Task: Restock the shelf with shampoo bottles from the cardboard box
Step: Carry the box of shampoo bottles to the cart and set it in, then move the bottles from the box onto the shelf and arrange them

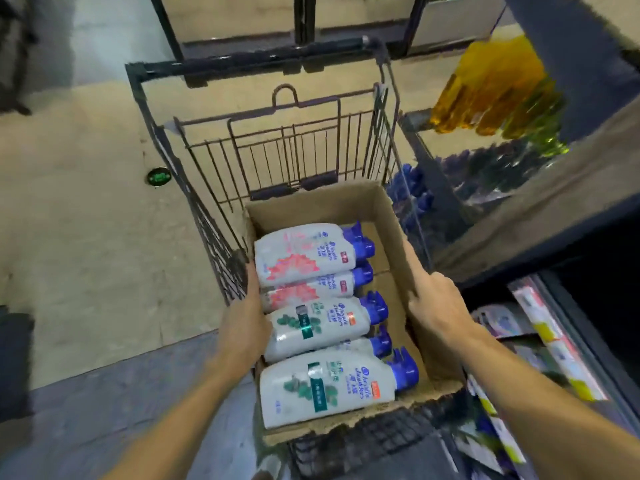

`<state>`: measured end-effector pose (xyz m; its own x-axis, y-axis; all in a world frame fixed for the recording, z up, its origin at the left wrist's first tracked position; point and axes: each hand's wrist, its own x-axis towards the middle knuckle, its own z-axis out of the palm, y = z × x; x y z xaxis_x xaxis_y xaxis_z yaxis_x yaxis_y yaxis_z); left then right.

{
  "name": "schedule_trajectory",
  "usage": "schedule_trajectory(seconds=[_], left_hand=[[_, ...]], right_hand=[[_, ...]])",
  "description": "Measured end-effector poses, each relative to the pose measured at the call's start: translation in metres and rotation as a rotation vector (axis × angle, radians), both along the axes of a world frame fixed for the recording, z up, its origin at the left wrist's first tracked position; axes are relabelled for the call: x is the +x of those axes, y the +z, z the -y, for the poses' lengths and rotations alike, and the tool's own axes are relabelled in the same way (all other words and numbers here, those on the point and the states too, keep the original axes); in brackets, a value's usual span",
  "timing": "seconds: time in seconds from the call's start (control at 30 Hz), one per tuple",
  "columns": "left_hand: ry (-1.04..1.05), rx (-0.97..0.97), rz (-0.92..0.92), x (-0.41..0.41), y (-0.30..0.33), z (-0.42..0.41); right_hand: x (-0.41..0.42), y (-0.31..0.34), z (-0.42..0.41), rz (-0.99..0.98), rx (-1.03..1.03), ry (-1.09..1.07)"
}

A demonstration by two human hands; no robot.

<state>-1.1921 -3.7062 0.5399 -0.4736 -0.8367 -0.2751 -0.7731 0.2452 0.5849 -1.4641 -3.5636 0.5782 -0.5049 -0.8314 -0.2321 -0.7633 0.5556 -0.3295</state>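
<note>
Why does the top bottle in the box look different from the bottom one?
The top bottle has a pink flower picture; the bottom bottle has green leaves and a dark green stripe. The top one lies by the box's far end, the bottom one by its torn near edge. Both are white, blue-capped, lying sideways.

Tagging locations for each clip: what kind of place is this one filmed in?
Most likely a supermarket or shop aisle. A wire shopping cart carries the cardboard box of shampoo bottles, and store shelving on the right holds rows of yellow and blue bottled products.
</note>
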Motion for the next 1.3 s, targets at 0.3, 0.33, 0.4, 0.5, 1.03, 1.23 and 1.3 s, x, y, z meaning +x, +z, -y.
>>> schedule_trajectory(seconds=[0.3, 0.33, 0.4, 0.5, 1.03, 1.23, 1.3], left_hand=[[0.194, 0.041, 0.236, -0.033, -0.081, -0.013], [0.23, 0.054, 0.233, -0.036, -0.091, -0.014], [0.286, 0.092, 0.217, -0.041, -0.112, -0.016], [0.333, 0.081, 0.222, -0.049, -0.139, -0.022], [0.339, 0.166, 0.465, -0.063, -0.21, -0.045], [0.079, -0.029, 0.477, -0.09, -0.169, 0.008], [0.003, -0.118, 0.506, -0.099, -0.153, 0.042]], right_hand=[[-0.029, -0.106, 0.023, -0.012, 0.058, 0.085], [-0.032, -0.119, 0.023, -0.021, 0.066, 0.083], [-0.037, -0.143, 0.02, -0.024, 0.096, 0.084], [-0.04, -0.179, 0.018, 0.016, 0.12, 0.072], [-0.022, -0.274, 0.005, 0.031, 0.064, -0.047], [0.019, -0.239, 0.027, 0.133, 0.003, -0.316], [0.043, -0.224, 0.032, 0.244, -0.116, -0.469]])
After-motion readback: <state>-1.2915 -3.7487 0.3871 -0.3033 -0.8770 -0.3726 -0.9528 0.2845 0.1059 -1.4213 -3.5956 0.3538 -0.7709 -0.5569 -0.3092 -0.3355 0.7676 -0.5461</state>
